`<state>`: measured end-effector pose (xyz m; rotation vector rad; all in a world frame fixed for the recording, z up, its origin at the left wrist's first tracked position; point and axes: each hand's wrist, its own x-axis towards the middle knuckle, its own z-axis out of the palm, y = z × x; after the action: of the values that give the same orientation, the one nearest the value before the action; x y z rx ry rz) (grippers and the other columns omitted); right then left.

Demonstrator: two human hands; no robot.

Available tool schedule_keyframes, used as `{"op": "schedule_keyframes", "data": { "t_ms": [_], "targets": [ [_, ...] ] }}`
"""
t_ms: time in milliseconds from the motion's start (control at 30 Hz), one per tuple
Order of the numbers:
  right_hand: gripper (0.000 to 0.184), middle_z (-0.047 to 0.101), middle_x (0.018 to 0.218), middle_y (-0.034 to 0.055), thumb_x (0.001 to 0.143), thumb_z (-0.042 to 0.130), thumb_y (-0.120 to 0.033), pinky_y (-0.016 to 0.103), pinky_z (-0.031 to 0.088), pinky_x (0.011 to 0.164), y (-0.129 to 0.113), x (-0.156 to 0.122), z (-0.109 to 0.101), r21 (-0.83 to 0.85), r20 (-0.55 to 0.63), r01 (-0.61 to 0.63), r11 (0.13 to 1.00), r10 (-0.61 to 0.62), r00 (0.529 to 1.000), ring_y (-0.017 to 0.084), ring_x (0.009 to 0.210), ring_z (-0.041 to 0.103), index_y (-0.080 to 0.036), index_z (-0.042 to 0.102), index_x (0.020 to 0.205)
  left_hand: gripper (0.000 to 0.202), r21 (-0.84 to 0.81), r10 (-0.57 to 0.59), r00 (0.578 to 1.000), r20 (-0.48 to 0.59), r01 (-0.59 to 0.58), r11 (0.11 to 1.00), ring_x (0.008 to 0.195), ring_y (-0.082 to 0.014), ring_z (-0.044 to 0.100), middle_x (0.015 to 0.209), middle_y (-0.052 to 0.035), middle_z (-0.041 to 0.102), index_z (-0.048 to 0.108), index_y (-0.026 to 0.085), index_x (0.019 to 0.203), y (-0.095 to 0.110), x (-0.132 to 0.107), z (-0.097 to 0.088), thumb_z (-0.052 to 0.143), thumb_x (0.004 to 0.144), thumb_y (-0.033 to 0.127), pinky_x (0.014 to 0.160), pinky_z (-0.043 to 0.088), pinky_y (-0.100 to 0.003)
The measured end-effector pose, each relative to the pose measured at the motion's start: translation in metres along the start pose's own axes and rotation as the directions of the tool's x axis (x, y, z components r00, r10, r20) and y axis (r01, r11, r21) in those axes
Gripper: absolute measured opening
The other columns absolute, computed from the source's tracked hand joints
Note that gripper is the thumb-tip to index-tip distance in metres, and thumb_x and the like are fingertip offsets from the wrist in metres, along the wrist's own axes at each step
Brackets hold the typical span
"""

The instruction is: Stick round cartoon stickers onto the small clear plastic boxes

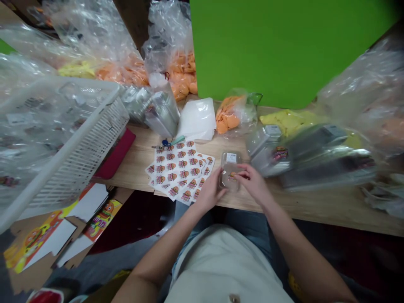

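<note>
A small clear plastic box (225, 182) with a white label (231, 158) at its far end lies on the wooden table in front of me. My left hand (211, 190) grips its left side, the thumb near the close edge. Over the box's right side, my right hand (252, 182) has its fingertips pinched at a small burger sticker (232, 176). Whether the sticker is fully stuck to the lid cannot be made out. Left of the box, sheets of burger stickers (176, 170) lie fanned out and overlapping, partly under my left hand.
Stacked clear boxes (267, 147) stand at right, others (160, 111) at back left. A white basket (104, 126) of packed bags occupies the left. Behind are a white sheet stack (197, 119), a bag of orange pieces (229, 113) and a green panel (284, 50). Printed cartons (101, 216) lie below left.
</note>
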<state>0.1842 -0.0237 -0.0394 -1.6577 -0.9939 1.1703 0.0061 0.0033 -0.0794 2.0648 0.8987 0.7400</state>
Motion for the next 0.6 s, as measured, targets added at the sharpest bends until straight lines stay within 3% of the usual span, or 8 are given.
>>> {"op": "schedule_keyframes", "data": {
  "t_ms": [233, 600],
  "targets": [
    [0.043, 0.064, 0.072, -0.0002, 0.07, 0.061, -0.029, 0.028, 0.045, 0.068, 0.01, 0.006, 0.008, -0.072, 0.037, 0.028, 0.997, -0.025, 0.999, 0.015, 0.069, 0.061, -0.017, 0.049, 0.111, 0.079, 0.023, 0.025, 1.0, 0.017, -0.025, 0.999, 0.129, -0.026, 0.034, 0.14, -0.0153, 0.035, 0.017, 0.019, 0.139, -0.007, -0.004, 0.005, 0.062, 0.075, 0.024, 0.106, 0.03, -0.045],
    [0.045, 0.065, 0.071, 0.0001, 0.07, 0.061, -0.033, 0.031, 0.046, 0.066, 0.021, 0.005, 0.013, -0.121, -0.041, 0.057, 0.991, -0.062, 0.997, 0.016, 0.066, 0.061, -0.018, 0.05, 0.111, 0.072, 0.002, -0.012, 1.0, -0.008, 0.012, 1.0, 0.124, -0.0254, 0.04, 0.135, -0.0135, 0.041, 0.025, 0.021, 0.134, -0.004, -0.004, 0.004, 0.063, 0.073, 0.021, 0.103, 0.035, -0.045]
  ]
}}
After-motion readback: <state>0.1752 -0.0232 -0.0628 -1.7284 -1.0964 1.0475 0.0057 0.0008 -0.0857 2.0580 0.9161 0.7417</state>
